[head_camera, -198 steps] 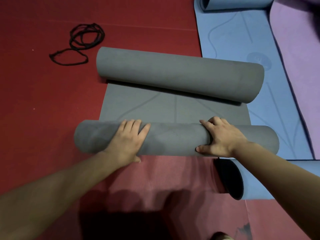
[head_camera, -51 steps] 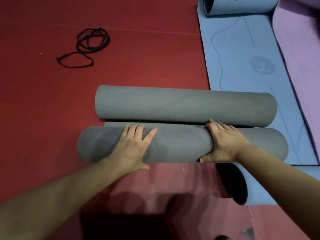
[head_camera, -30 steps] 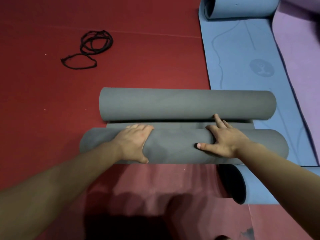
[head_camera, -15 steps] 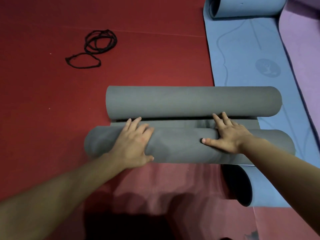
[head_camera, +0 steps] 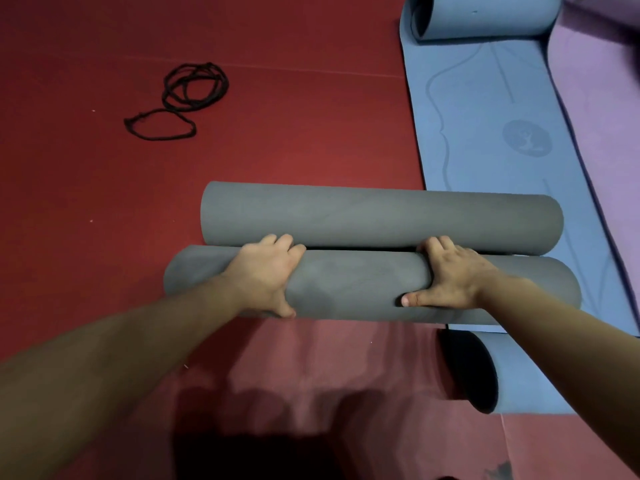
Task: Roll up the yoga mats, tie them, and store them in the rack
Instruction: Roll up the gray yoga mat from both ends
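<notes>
Head view, looking down at a red floor (head_camera: 311, 140). At far left a black cord (head_camera: 180, 102) lies in loose loops, well apart from everything else, as it did half a second ago.

In the middle lies the grey mat (head_camera: 346, 209), wound from both ends into two rolls running left to right. The left grip (head_camera: 263, 277), a bare hand, is closed round the near roll (head_camera: 346, 289): its fingers (head_camera: 284, 242) curl over the top and down into the seam at the back, and the thumb presses the near face. Half a second ago those fingers lay straighter along the top of the roll.

The far roll (head_camera: 433, 220) now touches the near roll along their whole length. Half a second ago a narrow strip of flat grey mat still showed between them; that strip is no longer visible. Compared with the oldest picture, where a broad flat stretch separated the rolls, the gap has closed entirely.

The right grip (head_camera: 453, 277), the other bare hand, also grips the near roll, fingers hooked over the top into the seam and thumb (head_camera: 412, 300) stretched leftward along the near face. Before, its fingers reached forward onto the flat strip.

To the right a blue mat (head_camera: 485, 168) lies flat on the floor, with one rolled end (head_camera: 491, 15) at the far edge and another rolled end (head_camera: 519, 375) near, just under the right forearm. The right ends of both grey rolls overlap the blue mat. At far right, beside the blue mat, lies a purple mat (head_camera: 602, 98).
</notes>
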A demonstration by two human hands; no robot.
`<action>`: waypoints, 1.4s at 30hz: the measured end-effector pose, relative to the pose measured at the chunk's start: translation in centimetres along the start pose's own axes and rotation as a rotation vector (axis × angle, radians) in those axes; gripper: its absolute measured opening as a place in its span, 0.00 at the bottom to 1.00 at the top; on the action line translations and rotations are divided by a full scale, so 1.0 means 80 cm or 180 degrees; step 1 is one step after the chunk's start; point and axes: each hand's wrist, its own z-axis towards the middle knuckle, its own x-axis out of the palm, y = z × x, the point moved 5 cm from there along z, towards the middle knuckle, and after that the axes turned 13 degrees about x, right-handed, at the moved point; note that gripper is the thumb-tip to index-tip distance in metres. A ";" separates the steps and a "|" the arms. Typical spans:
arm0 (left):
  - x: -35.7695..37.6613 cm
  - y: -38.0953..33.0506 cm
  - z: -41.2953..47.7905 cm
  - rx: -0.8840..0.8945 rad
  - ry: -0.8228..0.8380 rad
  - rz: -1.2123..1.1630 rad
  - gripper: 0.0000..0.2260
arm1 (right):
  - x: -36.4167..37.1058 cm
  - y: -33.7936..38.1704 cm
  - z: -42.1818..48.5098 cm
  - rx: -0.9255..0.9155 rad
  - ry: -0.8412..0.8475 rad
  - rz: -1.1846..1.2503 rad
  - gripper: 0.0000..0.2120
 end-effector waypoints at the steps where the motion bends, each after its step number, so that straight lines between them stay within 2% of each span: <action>1: -0.004 0.005 0.005 0.0032 0.0091 -0.0053 0.45 | 0.000 -0.001 0.000 0.0014 0.0107 0.0056 0.53; 6: -0.006 0.025 0.016 0.0034 0.0517 -0.0717 0.44 | 0.003 -0.004 -0.003 -0.0127 0.0154 0.0176 0.56; 10: -0.004 0.027 0.014 -0.0078 0.0391 -0.1070 0.47 | 0.005 0.000 0.001 -0.0131 0.0092 0.0121 0.59; 13: 0.005 0.016 -0.004 -0.0199 0.0078 -0.0655 0.49 | 0.007 0.000 0.002 -0.0127 0.0003 0.0126 0.58; 16: 0.020 -0.004 -0.016 -0.0096 -0.0202 0.0068 0.59 | 0.008 -0.002 0.004 -0.0081 0.0044 0.0188 0.59; 18: 0.025 -0.009 -0.014 0.0024 -0.0271 0.0269 0.61 | 0.006 -0.004 0.006 -0.0109 -0.0081 0.0228 0.57; 22: 0.011 0.001 0.001 0.0081 -0.0106 0.0115 0.54 | 0.004 -0.007 0.009 -0.0126 -0.0215 0.0198 0.63; 25: -0.001 0.012 0.014 0.0109 0.0091 -0.0099 0.50 | 0.004 -0.005 0.008 -0.0022 -0.0108 0.0063 0.68; 31: -0.006 0.028 0.031 0.0145 0.0634 -0.0800 0.44 | -0.005 -0.002 0.003 -0.0039 -0.0086 0.0053 0.61; 34: 0.003 0.028 0.029 0.0041 0.0836 -0.1181 0.41 | -0.008 0.000 0.005 -0.0028 -0.0017 0.0076 0.62; 36: 0.009 0.027 0.025 -0.0092 0.0814 -0.1263 0.44 | -0.011 0.001 0.008 -0.0090 -0.0156 0.0059 0.63; 38: 0.017 0.026 0.020 -0.0249 0.0789 -0.1140 0.51 | -0.013 0.002 0.010 -0.0128 -0.0202 -0.0021 0.63; 42: 0.021 0.023 0.012 -0.0438 0.0726 -0.1024 0.61 | -0.010 0.002 0.010 -0.0116 -0.0094 -0.0179 0.72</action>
